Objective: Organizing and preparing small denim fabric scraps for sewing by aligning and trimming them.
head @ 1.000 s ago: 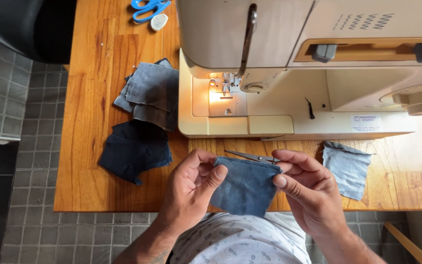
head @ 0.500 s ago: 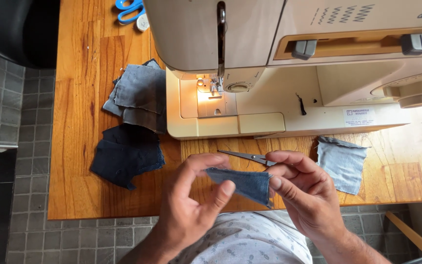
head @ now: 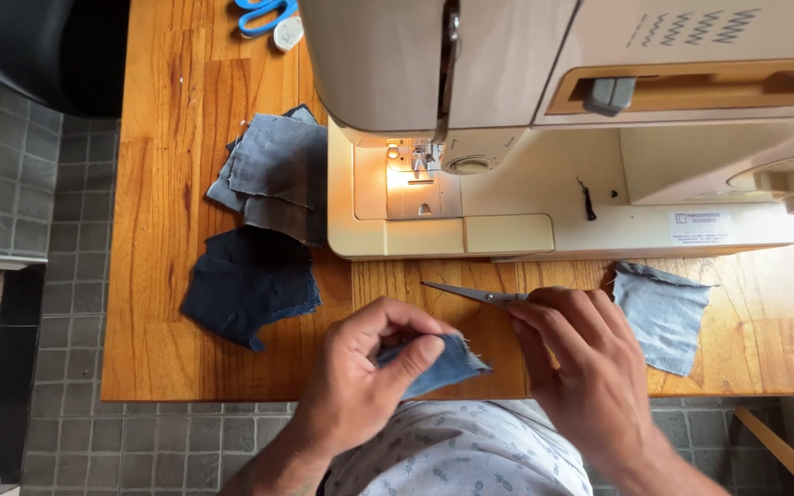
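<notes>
While pinched: denim scrap (head: 443,366) between fingers (head: 415,354)

Blue denim scrap (head: 448,366), beige sewing machine (head: 599,138) — honey-brown wooden table (head: 186,184), grey floor tiles (head: 11,184)

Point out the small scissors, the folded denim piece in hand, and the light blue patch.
small scissors (head: 470,293): head view, on the blades.
folded denim piece (head: 452,363): head view, on its exposed right end.
light blue patch (head: 662,314): head view, on its middle.

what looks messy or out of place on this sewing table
The denim scraps left of the sewing machine lie in a loose, skewed heap with frayed edges, and a darker piece sits crooked below them. Otherwise nothing stands out; no spill or damage shows.
</notes>
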